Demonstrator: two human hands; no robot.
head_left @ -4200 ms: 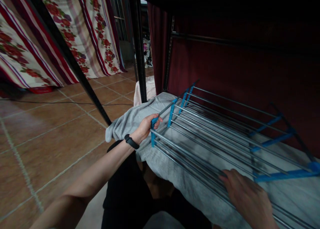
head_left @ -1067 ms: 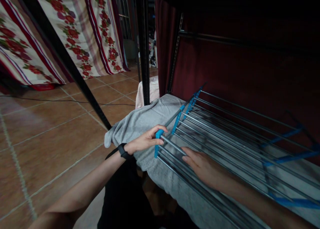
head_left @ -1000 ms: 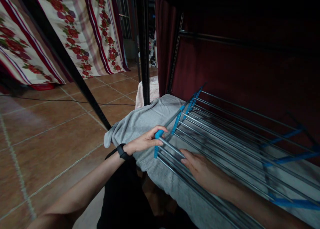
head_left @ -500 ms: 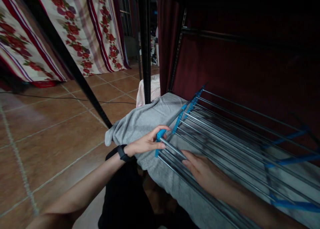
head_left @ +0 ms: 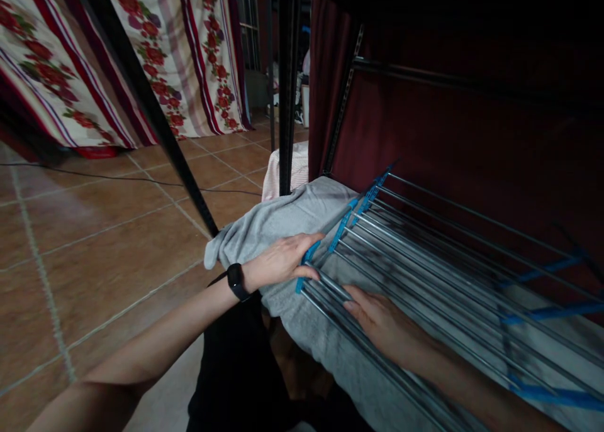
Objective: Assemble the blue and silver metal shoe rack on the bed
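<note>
A drying rack (head_left: 396, 243) with metal rods and blue plastic joints lies across a grey blanket (head_left: 287, 212). My left hand (head_left: 287, 259), with a dark watch on its wrist, grips the blue corner piece at the rack's near left end, thumb below and fingers over the top. My right hand (head_left: 377, 319) is closed around the metal rod a little to the right of that corner. Its palm side and some fingers are hidden under the rod. The far right end of the rack is dim and blurred.
Black metal posts (head_left: 285, 92) rise at the blanket's left edge and back. A dark red curtain (head_left: 425, 143) hangs behind the rack. To the left are a tiled floor (head_left: 117, 243), a thin cable (head_left: 141, 179) and a floral curtain (head_left: 155, 61).
My left hand has rolled over the blue corner, so its back now faces up more. The right hand keeps its hold on the rod. The whole view has shifted slightly.
</note>
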